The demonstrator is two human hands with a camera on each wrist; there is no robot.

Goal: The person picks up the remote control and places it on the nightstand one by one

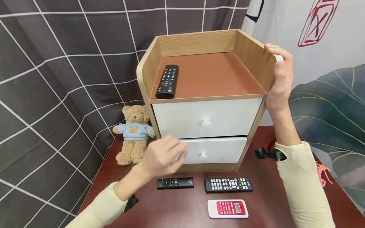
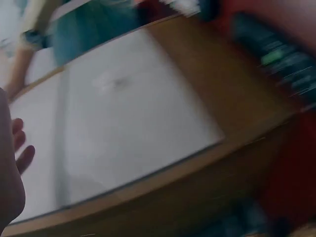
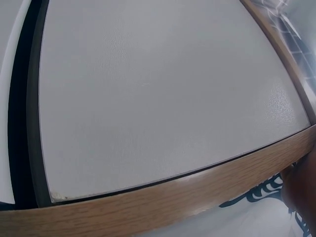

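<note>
A small wooden drawer cabinet (image 1: pixel 263 117) with two white drawers stands on the dark red table. My right hand (image 1: pixel 280 79) grips the front top edge of its right side panel, thumb and fingers on either side. The left hand (image 1: pixel 163 155), slightly blurred, hovers before the lower drawer (image 1: pixel 216 150) with loosely bent fingers and holds nothing. Both the upper drawer (image 1: pixel 182 115) and the lower one carry a small white knob. On the cabinet's brown top lies a black remote control (image 1: pixel 167 81), towards the left. The right wrist view shows a white drawer front (image 3: pixel 163 98) close up.
A teddy bear (image 1: pixel 134 134) in a blue top sits left of the cabinet. In front lie a slim black remote (image 1: pixel 175 183), a wider black remote (image 1: pixel 228 185) and a white-and-red remote (image 1: pixel 227 209). A dark gridded curtain (image 1: pixel 71 63) hangs behind.
</note>
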